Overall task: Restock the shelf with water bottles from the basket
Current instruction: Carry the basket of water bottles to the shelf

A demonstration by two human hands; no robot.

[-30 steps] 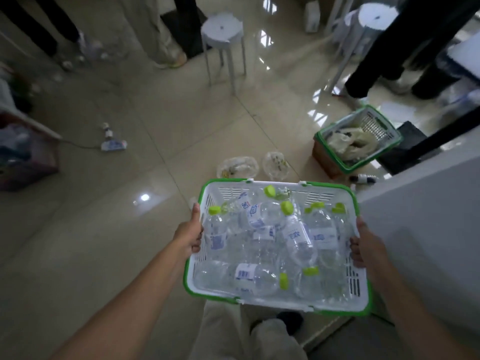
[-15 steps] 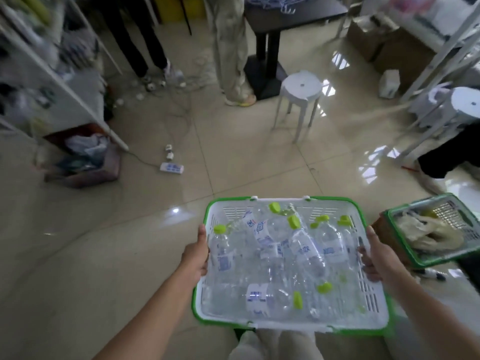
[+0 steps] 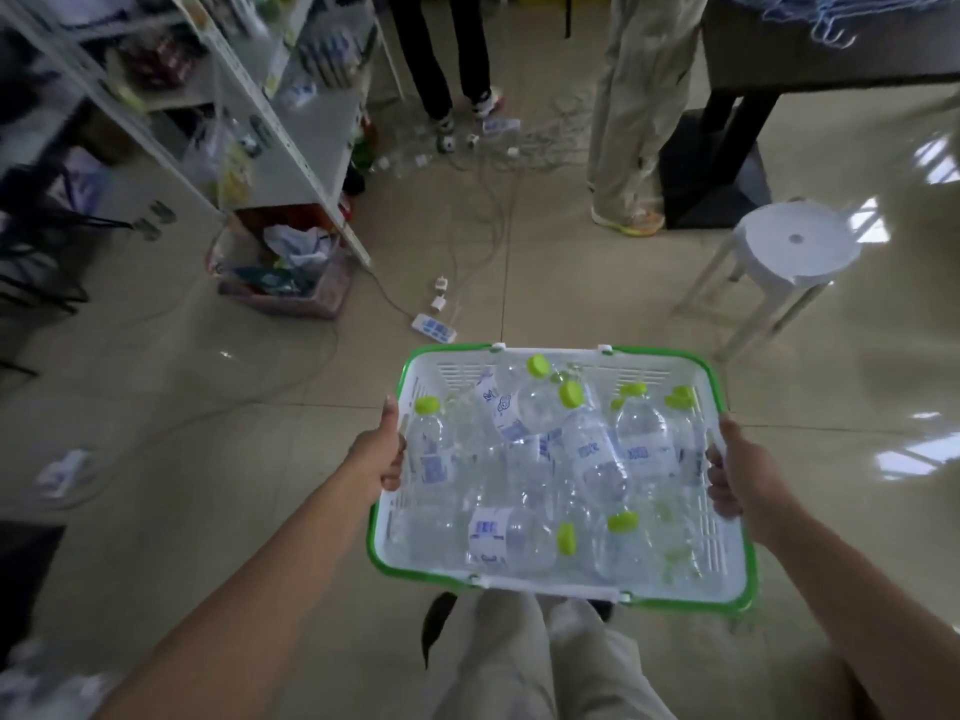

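1. We hold the basket point(image 3: 550, 583), white with a green rim, level in front of us at about waist height, above our own light trousers point(image 3: 519, 662).
2. The water bottles point(image 3: 597, 459) fill it in a loose heap, clear with blue-and-white labels and lime-green caps, most of them lying on their sides and pointing different ways.
3. Our left hand point(image 3: 382, 454) grips the rim at nine o'clock of the basket, thumb over the top edge and fingers curled at the side wall.
4. Our right hand point(image 3: 737, 472) grips the rim at three o'clock in the same way.
5. The shelf point(image 3: 291, 122) stands well apart at ten o'clock, blurred, its stock hard to make out.
6. A crate point(image 3: 283, 283) of mixed items, possibly rubbish, sits on the floor at the shelf's foot.
7. A power strip point(image 3: 434, 327) lies on the tiles just beyond the basket at eleven o'clock.
8. A white stool point(image 3: 795, 246) stands at two o'clock.
9. Two standing people's legs point(image 3: 639, 111) show at twelve o'clock, beside a dark table point(image 3: 831, 39).
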